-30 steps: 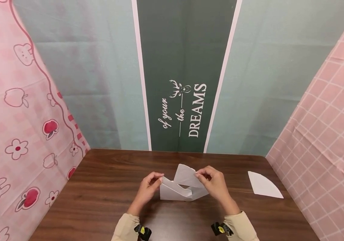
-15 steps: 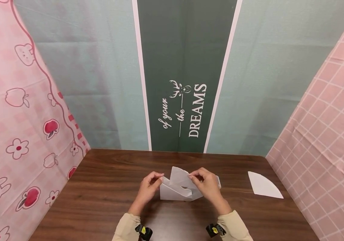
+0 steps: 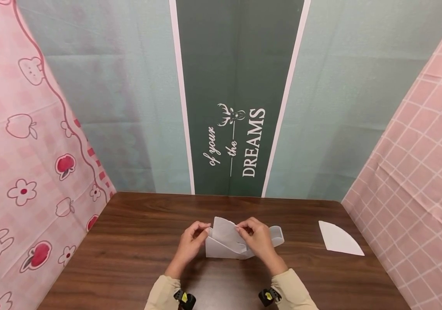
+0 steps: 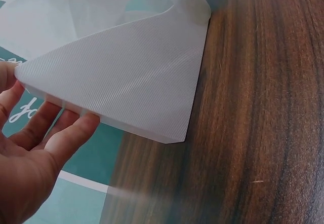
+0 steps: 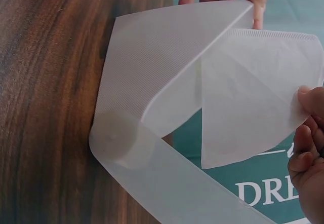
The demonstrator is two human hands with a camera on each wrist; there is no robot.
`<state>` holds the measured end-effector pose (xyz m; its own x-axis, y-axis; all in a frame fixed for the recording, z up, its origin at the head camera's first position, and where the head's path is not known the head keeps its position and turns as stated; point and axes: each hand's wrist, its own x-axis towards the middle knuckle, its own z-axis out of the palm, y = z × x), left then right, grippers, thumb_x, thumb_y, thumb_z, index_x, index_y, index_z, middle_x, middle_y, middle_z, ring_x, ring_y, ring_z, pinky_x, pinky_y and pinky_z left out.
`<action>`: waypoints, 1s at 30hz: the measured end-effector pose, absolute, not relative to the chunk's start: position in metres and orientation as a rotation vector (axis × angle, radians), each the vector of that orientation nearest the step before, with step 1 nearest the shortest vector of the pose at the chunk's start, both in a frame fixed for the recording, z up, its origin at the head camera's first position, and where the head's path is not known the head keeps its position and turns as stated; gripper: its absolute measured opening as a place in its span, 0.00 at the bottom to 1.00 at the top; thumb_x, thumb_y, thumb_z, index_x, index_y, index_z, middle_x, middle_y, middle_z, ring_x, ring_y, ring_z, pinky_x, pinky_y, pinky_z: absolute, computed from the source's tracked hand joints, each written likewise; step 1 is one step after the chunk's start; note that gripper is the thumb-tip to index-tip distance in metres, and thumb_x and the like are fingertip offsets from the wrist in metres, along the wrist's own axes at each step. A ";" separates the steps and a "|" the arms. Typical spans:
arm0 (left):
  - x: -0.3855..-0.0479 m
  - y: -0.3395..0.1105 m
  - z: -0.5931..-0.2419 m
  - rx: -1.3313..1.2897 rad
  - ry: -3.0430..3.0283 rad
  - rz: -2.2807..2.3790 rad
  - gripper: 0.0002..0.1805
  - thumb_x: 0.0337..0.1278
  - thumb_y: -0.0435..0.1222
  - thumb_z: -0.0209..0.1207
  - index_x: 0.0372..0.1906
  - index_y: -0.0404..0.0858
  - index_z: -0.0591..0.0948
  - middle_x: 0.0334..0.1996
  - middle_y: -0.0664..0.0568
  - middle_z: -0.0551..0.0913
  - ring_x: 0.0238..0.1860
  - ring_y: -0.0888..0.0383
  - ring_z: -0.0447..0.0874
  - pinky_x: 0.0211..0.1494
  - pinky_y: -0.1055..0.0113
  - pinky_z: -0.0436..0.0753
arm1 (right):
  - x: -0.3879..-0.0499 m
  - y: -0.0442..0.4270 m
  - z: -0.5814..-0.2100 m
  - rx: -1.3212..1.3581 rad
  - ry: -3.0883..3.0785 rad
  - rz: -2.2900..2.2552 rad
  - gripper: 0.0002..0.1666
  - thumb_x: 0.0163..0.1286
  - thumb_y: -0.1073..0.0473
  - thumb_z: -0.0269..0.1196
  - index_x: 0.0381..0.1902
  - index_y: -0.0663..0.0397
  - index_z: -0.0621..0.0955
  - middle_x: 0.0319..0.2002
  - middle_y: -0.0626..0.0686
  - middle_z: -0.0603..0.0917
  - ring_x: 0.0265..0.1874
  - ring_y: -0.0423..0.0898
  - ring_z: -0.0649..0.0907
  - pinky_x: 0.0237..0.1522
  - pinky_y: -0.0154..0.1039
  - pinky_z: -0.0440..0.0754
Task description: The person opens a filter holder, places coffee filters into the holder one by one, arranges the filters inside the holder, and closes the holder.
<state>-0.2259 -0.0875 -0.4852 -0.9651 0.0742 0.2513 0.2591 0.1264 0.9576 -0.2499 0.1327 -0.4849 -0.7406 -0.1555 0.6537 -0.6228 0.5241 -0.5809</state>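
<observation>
The white holder [image 3: 221,249] is standing on the wooden surface [image 3: 135,258] in front of the person, its sloping front wall facing them and its translucent flap [image 3: 276,236] lying folded out to its right, which is leaving the top uncovered. At the holder's raised left end, the left hand [image 3: 191,241] is pinching the tip of the wall, with fingers curling along the narrow end face; this grip is probably serving to steady so light a thing, since it is taking the part farthest from the opening. Over the holder's opening, the right hand [image 3: 258,237] is pinching a fan-shaped sheet [image 3: 224,230] by its curved edge, thumb on one face and fingers behind. Such an edge hold is likely letting the thin material hang flat and uncreased, while the fingers themselves are staying clear of the holder's walls. The sheet's ribbed seam is pointing toward the holder's left end, and its lower part is passing behind the front wall; how deep it is reaching, that wall is hiding. Well to the holder's right, beyond the flap, a second sheet [image 3: 341,239] is lying flat, seemingly set aside where neither arm is crossing it.
</observation>
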 end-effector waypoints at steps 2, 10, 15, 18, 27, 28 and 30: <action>-0.225 -0.087 -0.485 -0.348 -2.237 -1.957 0.08 0.61 0.28 0.56 0.42 0.27 0.79 0.40 0.38 0.80 0.30 0.56 0.77 0.31 0.47 0.80 | -0.250 0.131 -0.487 0.618 -2.239 1.151 0.10 0.47 0.71 0.73 0.23 0.53 0.83 0.22 0.40 0.75 0.19 0.35 0.71 0.19 0.29 0.72; -0.224 -0.087 -0.486 -0.364 -2.215 -1.948 0.08 0.60 0.28 0.56 0.41 0.27 0.79 0.40 0.37 0.81 0.32 0.55 0.78 0.31 0.47 0.80 | -0.250 0.128 -0.493 0.598 -2.255 1.153 0.09 0.48 0.70 0.72 0.23 0.53 0.83 0.22 0.42 0.75 0.19 0.36 0.71 0.19 0.30 0.72; -0.223 -0.087 -0.485 -0.349 -2.218 -1.976 0.08 0.61 0.28 0.55 0.42 0.27 0.79 0.41 0.37 0.80 0.33 0.55 0.77 0.33 0.46 0.80 | -0.249 0.127 -0.497 0.586 -2.292 1.148 0.08 0.49 0.69 0.72 0.23 0.53 0.83 0.22 0.41 0.76 0.20 0.36 0.72 0.21 0.30 0.73; -0.223 -0.087 -0.486 -0.347 -2.224 -1.973 0.07 0.61 0.28 0.55 0.41 0.27 0.79 0.43 0.37 0.80 0.33 0.55 0.77 0.33 0.46 0.80 | -0.247 0.126 -0.497 0.577 -2.320 1.144 0.09 0.49 0.69 0.72 0.24 0.53 0.82 0.23 0.42 0.76 0.20 0.36 0.72 0.22 0.31 0.74; -0.223 -0.088 -0.485 -0.343 -2.231 -1.980 0.07 0.61 0.28 0.55 0.41 0.28 0.79 0.45 0.37 0.80 0.34 0.50 0.78 0.34 0.46 0.80 | -0.246 0.123 -0.501 0.565 -2.360 1.128 0.10 0.49 0.72 0.71 0.24 0.53 0.82 0.23 0.41 0.76 0.21 0.37 0.73 0.23 0.31 0.74; -0.223 -0.088 -0.485 -0.343 -2.231 -1.980 0.07 0.61 0.28 0.55 0.41 0.28 0.79 0.45 0.38 0.80 0.34 0.49 0.78 0.34 0.46 0.80 | -0.246 0.123 -0.502 0.567 -2.363 1.121 0.10 0.49 0.72 0.71 0.24 0.53 0.82 0.23 0.41 0.76 0.21 0.37 0.73 0.23 0.31 0.74; -0.223 -0.088 -0.484 -0.341 -2.232 -1.996 0.07 0.61 0.28 0.55 0.41 0.29 0.79 0.45 0.37 0.80 0.35 0.49 0.78 0.35 0.45 0.79 | -0.247 0.122 -0.503 0.573 -2.366 1.103 0.10 0.49 0.72 0.70 0.24 0.53 0.82 0.23 0.41 0.77 0.21 0.37 0.73 0.23 0.31 0.74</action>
